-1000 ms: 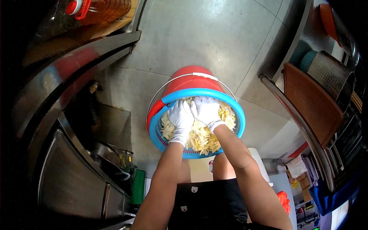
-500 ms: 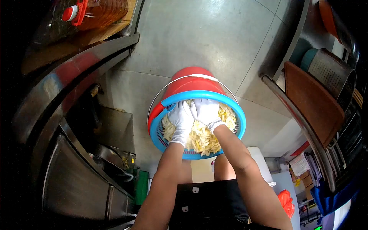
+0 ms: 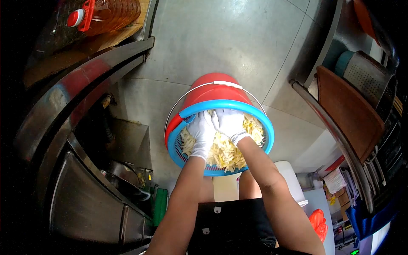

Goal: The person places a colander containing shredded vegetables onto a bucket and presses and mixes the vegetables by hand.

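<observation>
Both my hands wear white gloves and press side by side onto a heap of pale yellow cut strips [image 3: 225, 155]. The strips lie in a blue slotted basket [image 3: 270, 131], which sits tilted toward me in the mouth of a red bucket [image 3: 212, 91]. My left hand [image 3: 203, 131] lies on the left part of the heap, its thumb toward the other hand. Close beside it, my right hand [image 3: 229, 123] lies flat near the basket's far rim. Fingertips of both hands are partly hidden among the strips. What kind of vegetable the strips are, I cannot tell.
The bucket's wire handle [image 3: 169, 114] with its white grip [image 3: 227, 84] rests toward the far side. A metal rack [image 3: 335, 127] stands at right, holding a brown board [image 3: 350, 112]. Steel equipment [image 3: 89, 195] stands at left. An oil bottle [image 3: 112, 16] is at upper left.
My hands stay pressed on the strips with hardly any movement. The view has shifted very slightly.
</observation>
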Demonstrator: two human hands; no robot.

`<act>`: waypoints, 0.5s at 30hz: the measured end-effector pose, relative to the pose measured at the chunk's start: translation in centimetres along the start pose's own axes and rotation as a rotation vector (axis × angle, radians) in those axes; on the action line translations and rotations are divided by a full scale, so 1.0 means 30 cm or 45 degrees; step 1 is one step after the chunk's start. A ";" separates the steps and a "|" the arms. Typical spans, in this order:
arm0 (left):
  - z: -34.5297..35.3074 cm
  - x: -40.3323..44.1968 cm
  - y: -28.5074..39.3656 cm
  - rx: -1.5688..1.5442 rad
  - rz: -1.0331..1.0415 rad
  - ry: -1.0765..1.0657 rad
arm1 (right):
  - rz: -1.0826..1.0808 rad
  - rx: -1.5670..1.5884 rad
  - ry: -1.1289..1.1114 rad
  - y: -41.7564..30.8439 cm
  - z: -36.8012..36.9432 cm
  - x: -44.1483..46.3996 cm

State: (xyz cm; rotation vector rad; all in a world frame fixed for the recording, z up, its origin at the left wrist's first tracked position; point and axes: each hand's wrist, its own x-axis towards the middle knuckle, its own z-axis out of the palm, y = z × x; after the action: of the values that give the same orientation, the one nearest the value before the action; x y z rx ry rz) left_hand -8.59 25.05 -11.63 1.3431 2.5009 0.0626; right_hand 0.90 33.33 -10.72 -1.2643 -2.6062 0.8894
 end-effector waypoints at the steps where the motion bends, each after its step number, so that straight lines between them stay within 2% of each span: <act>1: 0.000 0.000 0.001 -0.005 -0.002 0.005 | -0.016 -0.008 0.033 0.001 0.000 0.002; 3: 0.000 0.001 0.002 -0.014 -0.007 0.014 | -0.046 -0.023 0.099 0.004 0.003 0.008; 9: 0.001 0.007 -0.005 -0.045 -0.008 -0.041 | -0.030 0.033 0.053 0.007 0.014 0.001; 15: -0.018 0.023 -0.003 -0.020 0.111 -0.024 | -0.052 0.013 0.138 -0.002 0.002 0.021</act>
State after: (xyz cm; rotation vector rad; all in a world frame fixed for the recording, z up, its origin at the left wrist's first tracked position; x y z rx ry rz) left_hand -9.17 25.63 -11.29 1.4390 2.4203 0.0880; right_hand 0.43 33.74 -10.84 -1.2161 -2.5311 0.8031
